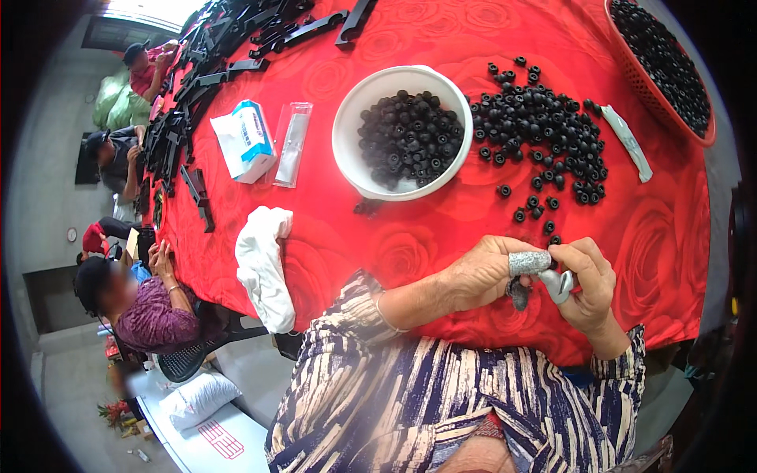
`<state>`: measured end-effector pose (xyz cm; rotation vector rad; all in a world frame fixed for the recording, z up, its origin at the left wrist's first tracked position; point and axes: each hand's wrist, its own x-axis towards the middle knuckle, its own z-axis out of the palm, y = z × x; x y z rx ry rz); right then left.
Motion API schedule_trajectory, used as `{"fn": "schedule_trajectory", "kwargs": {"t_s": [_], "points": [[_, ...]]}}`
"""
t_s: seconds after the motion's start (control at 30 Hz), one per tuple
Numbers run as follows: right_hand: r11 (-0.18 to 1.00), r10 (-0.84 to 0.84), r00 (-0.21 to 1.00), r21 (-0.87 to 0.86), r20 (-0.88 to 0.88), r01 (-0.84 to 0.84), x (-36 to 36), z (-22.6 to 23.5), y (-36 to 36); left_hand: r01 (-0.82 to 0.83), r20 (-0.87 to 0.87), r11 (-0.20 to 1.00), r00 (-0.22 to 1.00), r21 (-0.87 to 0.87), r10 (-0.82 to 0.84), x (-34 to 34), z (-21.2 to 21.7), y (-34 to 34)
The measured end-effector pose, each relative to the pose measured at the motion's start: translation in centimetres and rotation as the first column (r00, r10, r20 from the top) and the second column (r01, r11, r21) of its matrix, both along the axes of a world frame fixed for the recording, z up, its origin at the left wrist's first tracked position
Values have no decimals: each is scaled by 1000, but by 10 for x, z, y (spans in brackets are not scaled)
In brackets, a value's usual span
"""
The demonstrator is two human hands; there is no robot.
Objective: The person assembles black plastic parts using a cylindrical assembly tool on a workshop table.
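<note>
My left hand (487, 272) and my right hand (590, 285) meet above the near edge of the red tablecloth. Grey wrapping (528, 262) covers a left fingertip, and silver-grey wrapping (558, 285) covers a right-hand digit. A darker grey tip shows below the left fingers. Both hands are closed with fingertips pinched close together; anything between them is hidden. Just beyond lie loose small round black parts (548, 118) with holes in them, the nearest almost touching the right fingertips. More of these black parts (410, 134) sit in a white plastic bowl (341, 118).
A red basket (658, 93) full of small black pieces stands far right, near a whitish strip (628, 143). Left of the bowl are a tissue box (251, 142), a clear packet (293, 146) and white cloth (264, 264). Long black parts (197, 87) are heaped far left, where several people sit.
</note>
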<state>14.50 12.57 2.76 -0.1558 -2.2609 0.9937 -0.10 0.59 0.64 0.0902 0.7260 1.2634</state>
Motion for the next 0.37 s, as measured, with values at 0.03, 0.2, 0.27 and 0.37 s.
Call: {"fn": "schedule_trajectory", "kwargs": {"t_s": [0.03,0.2,0.27,0.37], "points": [[998,1,1000,-62,31,1,-1,3,0,-6,-2,1000,1000,2,6,-1,0,-1],[986,118,992,-119,33,-113,-1,8,3,138,194,986,969,98,-154,-11,3,-5],[978,170,985,-130,36,-164,-3,7,4,182,210,981,958,72,-194,-13,2,-11],[972,201,979,-130,19,-196,-6,5,5,199,197,978,958,68,-209,-9,-5,-10]]}}
